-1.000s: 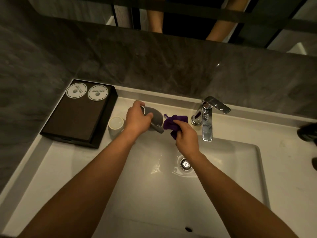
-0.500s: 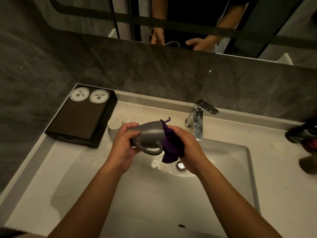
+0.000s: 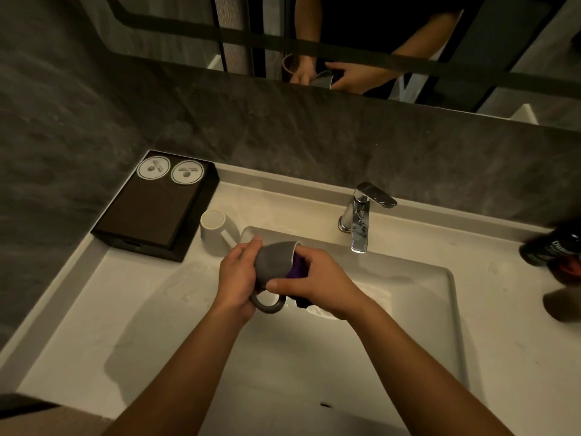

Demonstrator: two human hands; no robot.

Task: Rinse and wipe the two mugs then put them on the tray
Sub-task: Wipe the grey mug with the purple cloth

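A grey mug (image 3: 274, 262) lies on its side over the basin, handle pointing down. My left hand (image 3: 236, 280) grips its base end. My right hand (image 3: 317, 284) presses a purple cloth (image 3: 297, 272) into the mug's mouth, thumb along the mug's side. A white mug (image 3: 215, 226) stands upside down on the counter beside the dark tray (image 3: 147, 221), its handle toward the basin. The tray sits at the back left and carries two round white coasters (image 3: 169, 170).
The white basin (image 3: 408, 325) fills the middle, with the chrome tap (image 3: 360, 217) at its back rim. A dark bottle (image 3: 550, 250) lies on the counter at the right edge. A mirror above the grey stone wall reflects my hands.
I lifted the grey mug from the counter by the tap and brought it over the basin. The purple cloth went from beside the mug into its mouth.
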